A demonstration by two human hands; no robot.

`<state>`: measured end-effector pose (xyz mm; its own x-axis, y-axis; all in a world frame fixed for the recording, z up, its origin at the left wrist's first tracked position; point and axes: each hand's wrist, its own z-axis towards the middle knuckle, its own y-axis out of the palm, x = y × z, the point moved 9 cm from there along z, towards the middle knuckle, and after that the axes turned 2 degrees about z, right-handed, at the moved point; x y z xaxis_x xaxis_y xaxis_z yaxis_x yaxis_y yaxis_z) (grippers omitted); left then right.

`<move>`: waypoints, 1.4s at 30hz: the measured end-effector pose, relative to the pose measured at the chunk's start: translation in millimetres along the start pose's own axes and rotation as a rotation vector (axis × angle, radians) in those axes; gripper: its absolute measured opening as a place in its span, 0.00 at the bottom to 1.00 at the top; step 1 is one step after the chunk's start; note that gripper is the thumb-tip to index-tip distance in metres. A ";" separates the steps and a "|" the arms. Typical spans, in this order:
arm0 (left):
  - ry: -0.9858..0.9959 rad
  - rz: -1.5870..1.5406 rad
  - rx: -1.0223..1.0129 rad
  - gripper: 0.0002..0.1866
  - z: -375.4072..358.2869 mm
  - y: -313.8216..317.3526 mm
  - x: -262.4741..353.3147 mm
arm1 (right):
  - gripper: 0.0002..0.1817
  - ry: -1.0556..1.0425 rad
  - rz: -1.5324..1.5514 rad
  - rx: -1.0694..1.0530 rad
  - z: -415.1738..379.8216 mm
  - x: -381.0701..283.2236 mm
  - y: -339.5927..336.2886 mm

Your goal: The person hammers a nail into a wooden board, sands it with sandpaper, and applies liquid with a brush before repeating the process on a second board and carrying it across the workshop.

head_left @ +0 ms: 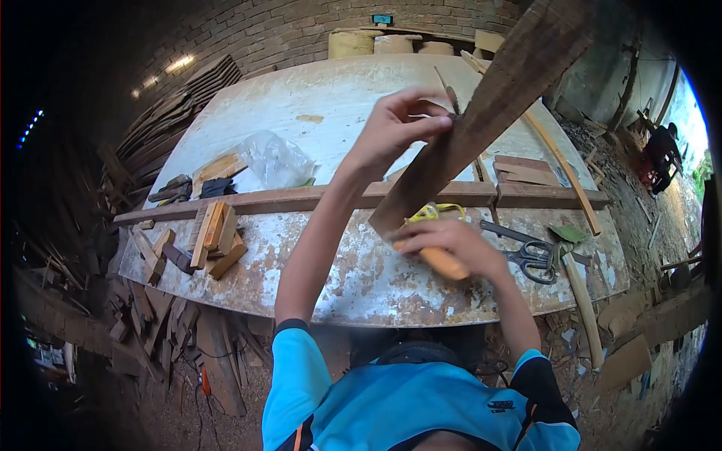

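A long dark wooden beam [489, 98] slants up from the table toward the upper right. My left hand [395, 128] is at its left edge, thumb and fingers closed against the wood. Lower down, my right hand [451, 242] wraps round the orange handle [444, 263] of a tool, close to the beam's lower end. The working end of that tool is hidden, so its kind does not show. Just behind the right hand lies a bright yellow looped item [444, 210], partly covered.
A second beam [301, 199] lies across the worn table [353, 274]. Small wood blocks [218, 237] and a clear plastic bag [274, 159] are on the left. Scissors [534, 259], a hammer-like tool with a wooden handle [583, 308] and a thin strip [564, 169] are on the right.
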<state>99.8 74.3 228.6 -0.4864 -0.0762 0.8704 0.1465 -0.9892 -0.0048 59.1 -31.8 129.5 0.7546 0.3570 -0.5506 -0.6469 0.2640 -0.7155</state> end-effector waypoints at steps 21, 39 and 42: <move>0.242 -0.007 0.108 0.34 30.3 -60.2 79.3 | 0.17 0.076 0.292 -0.083 -29.0 13.4 19.9; 0.235 -0.155 0.163 0.20 32.5 -94.1 56.2 | 0.15 -0.105 -0.172 0.665 -41.7 3.4 -31.6; 0.249 -0.138 0.137 0.28 34.2 -98.4 56.6 | 0.14 -0.046 0.036 0.303 -31.5 7.7 0.8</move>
<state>87.3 171.6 295.2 -0.7030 0.0124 0.7111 0.1707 -0.9677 0.1856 67.9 -57.0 111.1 0.7295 0.4088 -0.5484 -0.6815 0.5034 -0.5312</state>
